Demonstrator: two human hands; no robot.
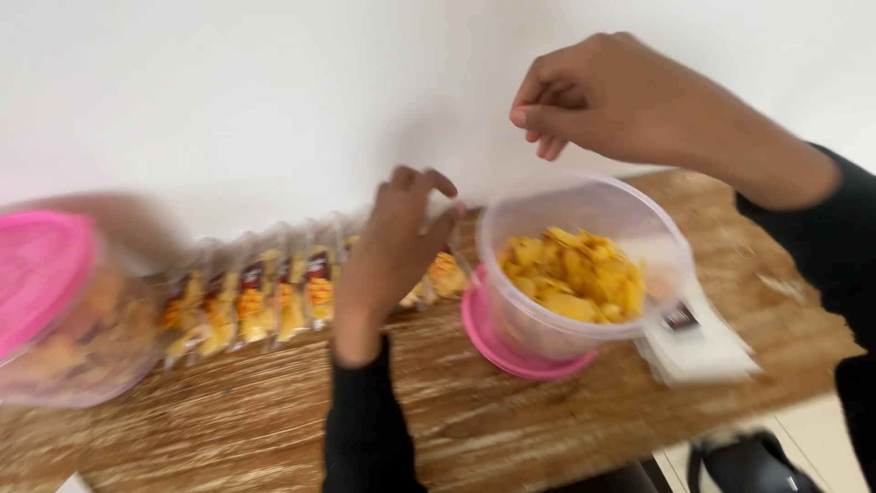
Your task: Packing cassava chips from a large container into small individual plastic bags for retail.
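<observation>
A worn wooden desk [274, 429] stands against a white wall. A row of small clear snack packets [265, 297] lies along its back edge. A clear tub of yellow chips [575, 274] sits on a pink lid [511, 351], with a stack of flat white packets [698, 342] just beside it. At the left end stands a pink-lidded tub [64, 306].
</observation>
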